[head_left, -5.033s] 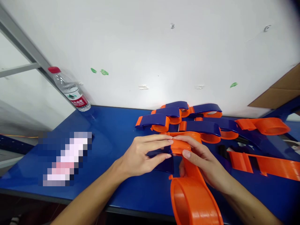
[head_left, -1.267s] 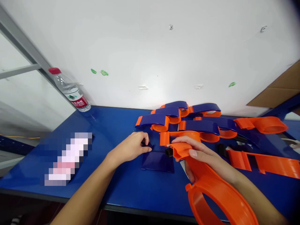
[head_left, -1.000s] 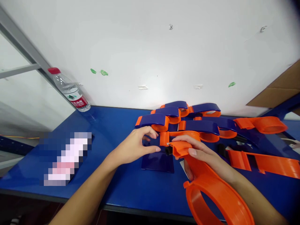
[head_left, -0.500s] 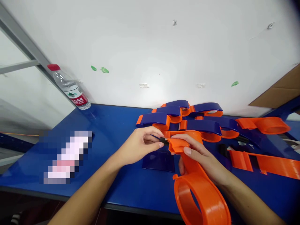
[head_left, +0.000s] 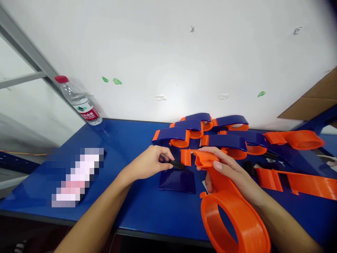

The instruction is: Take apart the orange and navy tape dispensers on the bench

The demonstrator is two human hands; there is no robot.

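In the head view, a black piece (head_left: 177,164) is being pinched by the left hand (head_left: 147,163). Right of its fingertips, an orange frame (head_left: 229,194) is being grasped by the right hand (head_left: 231,172); below the left fingers, a blue plate (head_left: 177,182) is being seen.

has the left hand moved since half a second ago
Yes. The left hand, holding the black piece, has shifted a little to the left, judged against the flat blue piece lying on the table.
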